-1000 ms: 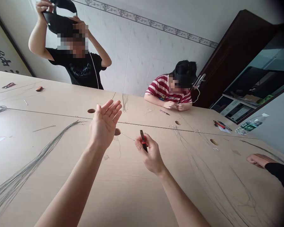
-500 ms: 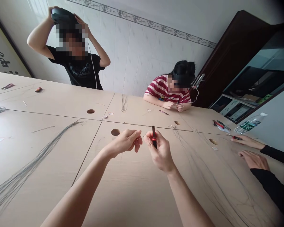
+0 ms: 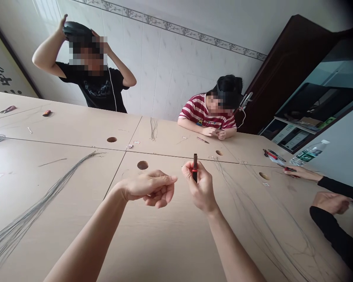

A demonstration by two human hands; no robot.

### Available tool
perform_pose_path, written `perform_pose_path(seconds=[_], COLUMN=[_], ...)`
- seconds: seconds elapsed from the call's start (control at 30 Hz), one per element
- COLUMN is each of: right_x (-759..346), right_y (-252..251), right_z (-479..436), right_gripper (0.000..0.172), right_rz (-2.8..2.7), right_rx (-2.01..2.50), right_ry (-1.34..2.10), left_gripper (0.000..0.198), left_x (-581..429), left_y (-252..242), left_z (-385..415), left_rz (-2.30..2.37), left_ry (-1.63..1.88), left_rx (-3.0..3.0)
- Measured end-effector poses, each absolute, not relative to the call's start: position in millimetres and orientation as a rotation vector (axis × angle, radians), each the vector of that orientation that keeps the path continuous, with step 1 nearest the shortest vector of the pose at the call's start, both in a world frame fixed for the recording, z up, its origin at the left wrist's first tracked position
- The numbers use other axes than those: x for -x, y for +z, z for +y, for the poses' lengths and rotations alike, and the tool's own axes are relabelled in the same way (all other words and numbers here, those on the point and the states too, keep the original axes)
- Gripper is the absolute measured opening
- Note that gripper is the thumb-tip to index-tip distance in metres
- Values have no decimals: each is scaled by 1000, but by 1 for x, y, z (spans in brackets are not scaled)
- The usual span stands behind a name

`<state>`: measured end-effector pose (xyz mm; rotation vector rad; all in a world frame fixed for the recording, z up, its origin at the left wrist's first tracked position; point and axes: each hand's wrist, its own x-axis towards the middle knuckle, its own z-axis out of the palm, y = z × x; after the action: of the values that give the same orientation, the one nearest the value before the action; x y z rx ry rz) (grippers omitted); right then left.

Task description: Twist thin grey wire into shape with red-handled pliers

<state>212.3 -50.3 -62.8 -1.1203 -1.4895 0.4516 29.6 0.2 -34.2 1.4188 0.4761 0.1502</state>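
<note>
My right hand point(image 3: 202, 188) is closed around a small pair of pliers point(image 3: 195, 168) with black and red handles, its narrow metal end pointing up. The thumb and forefinger of that hand are drawn together at the left of the tool. Just to the left, a small gap apart, my left hand point(image 3: 151, 188) hovers over the table with its thumb pressed along the forefinger and the other fingers curled. Whatever may be pinched there is too fine or hidden to make out. Left of my arm lies a long bundle of thin grey wires point(image 3: 59, 184) on the table.
More loose wires point(image 3: 261, 207) spread across the table point(image 3: 164, 250) on the right. A co-worker's hand point(image 3: 304, 173) there holds red-black pliers point(image 3: 290, 170). A water bottle point(image 3: 308, 153) stands at the right edge. Two people sit opposite. A cable hole point(image 3: 142, 165) lies beyond my left hand.
My left hand has drawn slightly down and turned, and the fine wire seen at its fingers no longer shows. My right hand barely moved. The co-worker's nearer hand at right shifted rightward.
</note>
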Motion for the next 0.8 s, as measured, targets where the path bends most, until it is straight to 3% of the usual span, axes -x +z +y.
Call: perform_pose_path(seconds=[0.13,0.37,0.63,0.8], right_x=[-212,-201,-190,-187], right_y=[-62,-64,-68,-67], right_z=[-52,-55,-61,-65], right_gripper=[17,17,16,16], right_rz=[-1486,-1515,-1589,-1615], right_rx=[1127,1114,1098,1087], right_ry=[466,529,566,527], left_gripper=[49,42,51,40], left_x=[-15,-12,-18,-14], left_y=[-42,-31,-11,4], left_z=[6,-5,-37,-44], left_rz=[217,94,43,94], left_ry=[261,939,948,1156], left_rx=[-1188,-924,-859,-783])
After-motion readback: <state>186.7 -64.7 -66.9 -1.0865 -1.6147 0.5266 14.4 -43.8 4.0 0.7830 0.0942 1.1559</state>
